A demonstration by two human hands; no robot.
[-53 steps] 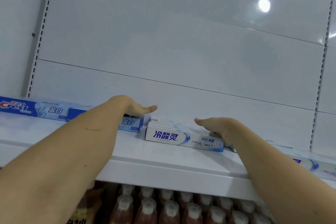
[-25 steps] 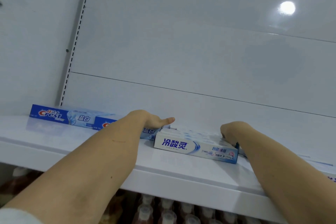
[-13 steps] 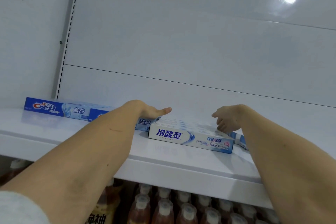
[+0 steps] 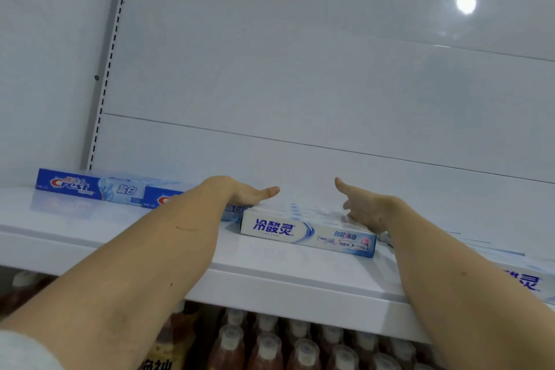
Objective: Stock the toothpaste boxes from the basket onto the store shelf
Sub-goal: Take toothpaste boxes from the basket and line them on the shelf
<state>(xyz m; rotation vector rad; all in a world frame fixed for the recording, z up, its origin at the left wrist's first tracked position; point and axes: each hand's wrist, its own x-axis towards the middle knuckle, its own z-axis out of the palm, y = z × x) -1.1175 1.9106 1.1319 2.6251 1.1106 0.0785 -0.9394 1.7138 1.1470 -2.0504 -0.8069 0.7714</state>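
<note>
Sitting nearest, under the shelf lip, rows of capped bottles (image 4: 303, 348) holding reddish-brown liquid, tops only partly showing. Running above them, the white store shelf (image 4: 270, 282), its front edge crossing the view from left to lower right. Reaching over that edge from both sides, two bare forearms, a pale sleeve cuff (image 4: 21, 351) showing at the lower left corner. Lying flat on the shelf between the arms, a white and blue toothpaste box (image 4: 306, 236) with blue Chinese lettering, long side facing forward, further like boxes seeming to lie side by side behind it, their number hard to tell. Resting palm down at the left end of that group, the left hand (image 4: 240, 192), fingers straight and together, thumb pointing right, gripping nothing. Hovering at the right end, the right hand (image 4: 365, 210), index finger stretched up and leftward, remaining fingers loosely curled with tips touching or just above the box tops, contact not clear; nothing pinched. Lying further left along the shelf, two blue Crest boxes (image 4: 90, 188) end to end, the nearer one partly hidden behind the left forearm. Peeking in at the far right edge, another white box (image 4: 522, 279) with blue lettering. Standing behind everything, the white back panel (image 4: 300, 69) with a slotted upright (image 4: 105, 90) on the left and a round light reflection (image 4: 465, 2) at the upper right.
</note>
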